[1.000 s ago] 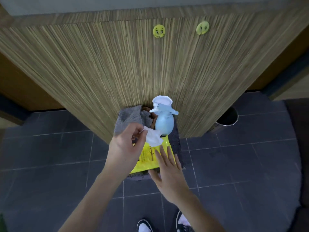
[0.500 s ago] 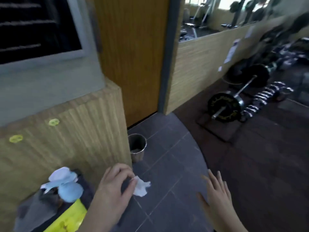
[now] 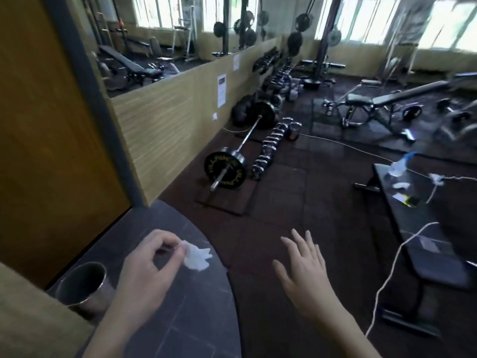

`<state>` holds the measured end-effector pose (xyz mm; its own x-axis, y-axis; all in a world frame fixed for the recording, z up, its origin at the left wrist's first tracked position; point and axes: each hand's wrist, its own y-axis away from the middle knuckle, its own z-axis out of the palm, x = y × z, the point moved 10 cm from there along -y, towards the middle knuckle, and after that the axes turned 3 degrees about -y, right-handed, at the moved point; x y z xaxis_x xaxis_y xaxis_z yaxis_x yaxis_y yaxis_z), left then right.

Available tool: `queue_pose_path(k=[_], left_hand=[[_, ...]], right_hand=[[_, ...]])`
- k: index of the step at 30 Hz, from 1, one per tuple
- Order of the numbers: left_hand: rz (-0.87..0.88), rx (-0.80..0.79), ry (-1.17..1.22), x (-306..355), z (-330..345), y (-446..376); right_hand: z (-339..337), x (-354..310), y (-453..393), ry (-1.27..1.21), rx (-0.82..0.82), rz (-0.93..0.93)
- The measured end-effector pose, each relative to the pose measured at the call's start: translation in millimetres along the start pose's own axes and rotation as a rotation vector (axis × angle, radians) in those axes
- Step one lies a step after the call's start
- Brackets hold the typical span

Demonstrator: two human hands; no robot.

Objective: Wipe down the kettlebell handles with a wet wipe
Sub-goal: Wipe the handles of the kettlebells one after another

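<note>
My left hand (image 3: 147,270) pinches a small crumpled white wet wipe (image 3: 196,256) between thumb and fingertips, low in the view over the dark tiled floor. My right hand (image 3: 303,272) hovers beside it with fingers spread and straight, holding nothing. Far ahead on the dark rubber floor lies a row of chrome kettlebells (image 3: 272,147), their shiny handles lined up beside a loaded barbell (image 3: 233,161). Both hands are well short of that row.
A metal cup-shaped bin (image 3: 84,288) stands at the lower left by a wooden counter (image 3: 31,321). A dark bench (image 3: 423,228) at right carries a spray bottle (image 3: 400,165) and a white cable. Weight benches and racks fill the far room.
The view has swung from the wooden counter and spray bottle toward the gym floor. My left hand keeps the wipe it pulled from the yellow pack; my right hand left the pack.
</note>
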<state>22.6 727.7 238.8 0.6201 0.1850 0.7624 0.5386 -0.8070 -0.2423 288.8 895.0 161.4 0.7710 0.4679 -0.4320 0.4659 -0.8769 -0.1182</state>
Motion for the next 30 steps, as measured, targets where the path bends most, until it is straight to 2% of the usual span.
queue_pose_path(k=[2,5,8,10,15,22,25,28,30], left_hand=[[0.018,-0.017,0.054,33,35,-22],[0.092,-0.082,0.010,77,94,-57],[0.090,-0.102,0.095,101,136,-95],[0.124,-0.142,0.065,112,170,-127],[0.034,-0.139,0.183,103,244,-229],[-0.054,-0.094,0.124,88,317,-396],[0.027,-0.113,0.004,105,345,-461],[0.002,-0.079,0.043,117,374,-522],[0.014,-0.136,-0.033,122,410,-560]], right_hand=[[-22,29,-12,0.003,0.021,0.016],[-47,77,-35,0.006,0.028,0.047],[-58,115,-71,0.012,0.051,0.058],[-61,140,-104,0.005,0.050,0.071],[-60,190,-222,-0.006,0.031,0.040],[-64,245,-405,-0.049,-0.010,0.083],[-65,270,-471,-0.054,-0.024,0.079],[-67,301,-533,-0.072,-0.040,0.083],[-66,323,-575,-0.077,-0.073,0.064]])
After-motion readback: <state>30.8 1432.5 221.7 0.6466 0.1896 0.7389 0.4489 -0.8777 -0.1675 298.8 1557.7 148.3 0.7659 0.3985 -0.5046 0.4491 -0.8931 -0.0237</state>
